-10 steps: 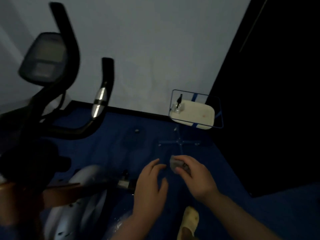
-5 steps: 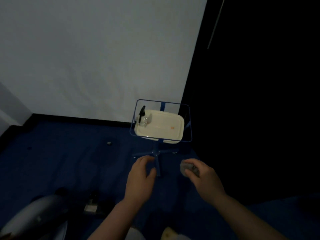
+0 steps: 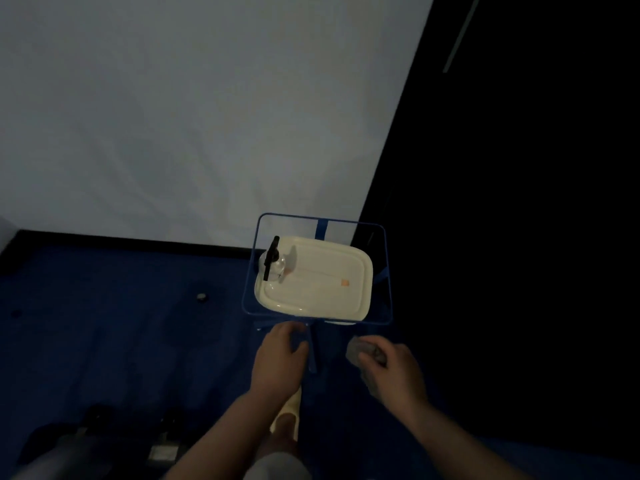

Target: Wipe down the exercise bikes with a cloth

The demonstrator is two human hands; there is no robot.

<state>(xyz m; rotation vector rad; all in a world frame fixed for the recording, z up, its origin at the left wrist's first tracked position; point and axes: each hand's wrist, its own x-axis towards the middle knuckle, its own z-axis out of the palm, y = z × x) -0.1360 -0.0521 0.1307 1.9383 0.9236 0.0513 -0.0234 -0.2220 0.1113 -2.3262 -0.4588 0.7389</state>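
Observation:
My right hand (image 3: 393, 374) grips a small grey cloth (image 3: 356, 351), bunched in the curled fingers, just below the front right corner of a blue wire stand (image 3: 247, 271). My left hand (image 3: 278, 362) hovers beside it with loosely bent fingers and holds nothing. Its fingertips lie just under the stand's front rail. A cream tray (image 3: 318, 299) lies on the stand, with a clear spray bottle with a black trigger (image 3: 273, 261) at its back left corner. Only a dark part of the exercise bike (image 3: 69, 441) shows at the bottom left.
A white wall (image 3: 190, 116) rises behind the stand and a black panel (image 3: 519, 202) fills the right side. The floor (image 3: 121, 341) is dark blue, with a small round object (image 3: 202, 296) on it. My foot in a pale slipper (image 3: 289, 414) shows between my forearms.
The view has swung right, away from the bike's handlebars and console, and the stand has come closer. Both hands have stayed low in front, the cloth still in my right hand.

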